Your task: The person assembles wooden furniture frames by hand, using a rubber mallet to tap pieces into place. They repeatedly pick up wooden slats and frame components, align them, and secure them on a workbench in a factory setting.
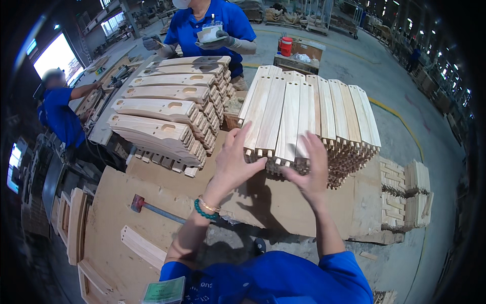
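Note:
A tall stack of pale wooden slats (270, 114) stands in front of me, with round tenons along its near end and small holes at the far ends. My left hand (235, 154) is at the near left corner of the stack, thumb and fingers spread. Over the stack's near edge, my right hand (311, 169) is also open, slightly blurred, with its fingers across the slat ends. Nothing shows in either hand. Whether the fingertips touch the wood, I cannot tell.
Left of it are stacked curved wooden parts (157, 106) with oval slots. A mallet (144, 204) and a loose slat (143, 245) lie on the cardboard-covered table (109, 218). A gloved co-worker (210, 25) stands across; another person (63, 114) works at far left. More wood stacks (405, 195) stand right.

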A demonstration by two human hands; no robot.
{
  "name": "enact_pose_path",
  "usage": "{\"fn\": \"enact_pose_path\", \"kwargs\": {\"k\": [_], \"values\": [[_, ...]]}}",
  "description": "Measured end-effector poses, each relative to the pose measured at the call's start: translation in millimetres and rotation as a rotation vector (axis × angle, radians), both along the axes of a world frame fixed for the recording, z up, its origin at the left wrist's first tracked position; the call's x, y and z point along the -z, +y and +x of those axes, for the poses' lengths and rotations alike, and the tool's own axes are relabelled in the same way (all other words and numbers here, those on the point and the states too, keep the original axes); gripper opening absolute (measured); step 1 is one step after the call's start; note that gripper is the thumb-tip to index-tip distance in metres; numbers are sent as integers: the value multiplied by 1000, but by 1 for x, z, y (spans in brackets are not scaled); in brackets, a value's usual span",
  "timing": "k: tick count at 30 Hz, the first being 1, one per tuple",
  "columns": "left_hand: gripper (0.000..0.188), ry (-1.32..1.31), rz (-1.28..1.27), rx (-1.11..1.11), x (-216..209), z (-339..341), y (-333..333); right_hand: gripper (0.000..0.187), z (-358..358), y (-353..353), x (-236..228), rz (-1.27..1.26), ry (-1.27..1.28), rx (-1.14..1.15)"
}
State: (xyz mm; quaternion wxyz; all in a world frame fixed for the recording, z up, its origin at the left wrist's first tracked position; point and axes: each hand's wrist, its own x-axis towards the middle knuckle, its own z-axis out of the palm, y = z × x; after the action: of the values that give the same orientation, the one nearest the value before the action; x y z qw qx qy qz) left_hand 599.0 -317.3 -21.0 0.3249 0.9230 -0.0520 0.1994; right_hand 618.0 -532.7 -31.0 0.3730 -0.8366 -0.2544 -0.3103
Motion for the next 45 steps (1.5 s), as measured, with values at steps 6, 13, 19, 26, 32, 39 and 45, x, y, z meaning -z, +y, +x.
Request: {"fn": "enact_pose_path", "kwargs": {"k": [6, 13, 19, 26, 32, 39, 45], "values": [[95, 206, 9, -60, -23, 37, 9, 43, 34, -48, 37, 1089, 1130, -410], [101, 244, -227, 87, -6, 58, 17, 32, 50, -17, 11, 1195, 1432, -450], [105, 368, -494, 108, 5, 11, 7, 41, 12, -47, 16, 1046, 1494, -619], [69, 433, -1409, 294, 36, 16, -9, 46, 30, -40, 18, 1181, 1385, -475], [85, 251, -1269, 253, 22, -65, 0, 65, -21, -58, 43, 132, 254, -715], [78, -99, -1269, -238, 26, -266, 43, 70, -127, 86, -5, 545, 1508, -817], [59, 11, -1385, -945, 59, -470, 66, 49, -252, 212, 66, 72, 1982, -1333]]}}
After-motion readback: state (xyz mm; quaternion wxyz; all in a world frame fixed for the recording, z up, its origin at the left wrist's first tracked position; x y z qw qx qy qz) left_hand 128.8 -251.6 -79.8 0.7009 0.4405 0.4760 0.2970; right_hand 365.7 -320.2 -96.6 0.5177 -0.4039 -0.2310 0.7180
